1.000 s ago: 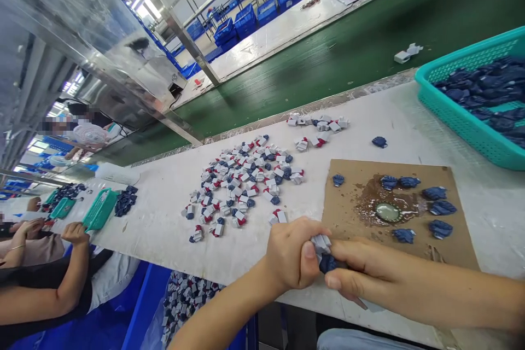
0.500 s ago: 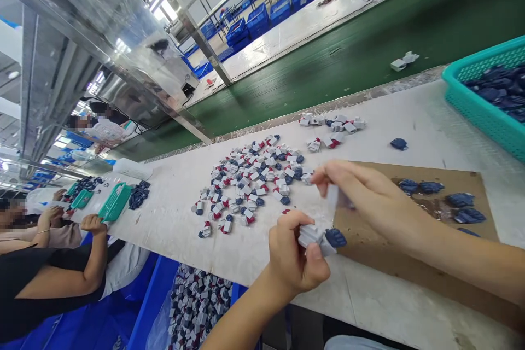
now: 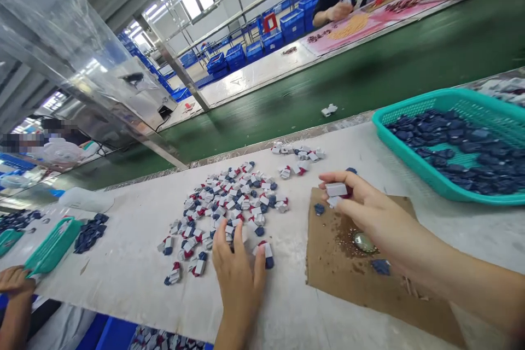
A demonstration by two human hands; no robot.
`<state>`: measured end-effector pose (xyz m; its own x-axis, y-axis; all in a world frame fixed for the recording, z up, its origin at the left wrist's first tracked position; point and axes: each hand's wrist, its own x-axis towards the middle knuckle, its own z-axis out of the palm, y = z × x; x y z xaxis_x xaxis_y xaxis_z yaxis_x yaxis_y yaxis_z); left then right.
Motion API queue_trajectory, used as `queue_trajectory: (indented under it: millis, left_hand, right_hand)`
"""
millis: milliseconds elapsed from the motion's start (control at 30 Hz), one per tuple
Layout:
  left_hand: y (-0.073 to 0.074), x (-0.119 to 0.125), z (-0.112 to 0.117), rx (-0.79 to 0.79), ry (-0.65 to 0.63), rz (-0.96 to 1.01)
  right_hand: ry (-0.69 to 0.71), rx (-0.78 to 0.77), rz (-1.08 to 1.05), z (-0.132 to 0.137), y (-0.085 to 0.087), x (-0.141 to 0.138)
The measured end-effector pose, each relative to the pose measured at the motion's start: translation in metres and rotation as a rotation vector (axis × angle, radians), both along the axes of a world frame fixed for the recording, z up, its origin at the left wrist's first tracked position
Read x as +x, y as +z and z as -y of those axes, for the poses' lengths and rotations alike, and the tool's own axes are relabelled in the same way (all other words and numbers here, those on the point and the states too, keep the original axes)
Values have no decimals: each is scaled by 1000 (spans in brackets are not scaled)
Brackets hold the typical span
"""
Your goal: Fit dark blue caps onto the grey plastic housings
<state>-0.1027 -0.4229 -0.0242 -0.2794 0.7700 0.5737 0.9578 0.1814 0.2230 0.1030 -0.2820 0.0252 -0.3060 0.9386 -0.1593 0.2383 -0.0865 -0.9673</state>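
Observation:
My left hand point(image 3: 238, 268) lies flat on the white table, fingers spread, fingertips at the near edge of a heap of small white, red and dark blue parts point(image 3: 229, 202). One such assembled part point(image 3: 266, 254) lies just right of its fingers. My right hand point(image 3: 369, 213) hovers over the far left corner of a brown cardboard sheet point(image 3: 328, 273), pinching a small white and red part point(image 3: 337, 190) between thumb and fingers. On the cardboard are a round metal disc point(image 3: 363, 241) in a stained patch and loose blue pieces point(image 3: 381, 266).
A teal basket point(image 3: 410, 153) of dark blue pieces stands at the right. A green conveyor belt point(image 3: 328, 87) runs behind the table. Another small heap of parts point(image 3: 297, 154) lies near the belt. Other people work at the far left and across the belt. Teal baskets point(image 3: 51, 246) sit at left.
My left hand has set its assembled part down and flattened beside the heap. My right hand, holding a white part, moved over the cardboard corner. The camera swung right, showing the basket.

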Motion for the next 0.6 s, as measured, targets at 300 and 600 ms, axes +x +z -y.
queue_trajectory:
  millis: [300,600]
  left_hand:
    - [20,85,-49,-305,-425,1488]
    - [-2,50,-74,24,-190,1776]
  right_hand:
    - [430,827,210,45,-52,36]
    - [145,602,882,-99,-10,108]
